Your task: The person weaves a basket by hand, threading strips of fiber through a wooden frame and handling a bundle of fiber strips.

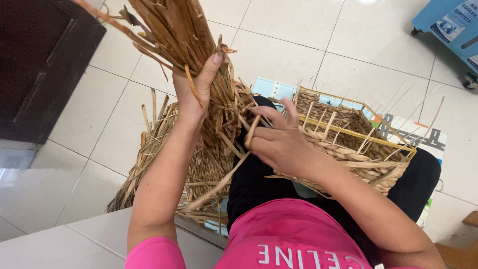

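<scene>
My left hand (195, 92) grips a thick bundle of dried brown straw strands (174, 30) and lifts it upright over my lap. My right hand (279, 142) pinches a single flat strand (251, 130) pulled out from the bundle's lower part. A half-woven rectangular straw basket (358, 144) on a yellow wire frame rests on my right thigh, just beyond my right hand, with loose strand ends sticking up from its rim. More woven and loose straw (199, 169) hangs down by my left knee.
White floor tiles (279, 55) lie all around. A dark wooden cabinet (40, 65) stands at the left. A blue boxed appliance (450, 25) sits at the top right. Printed paper sheets (423, 137) lie under the basket.
</scene>
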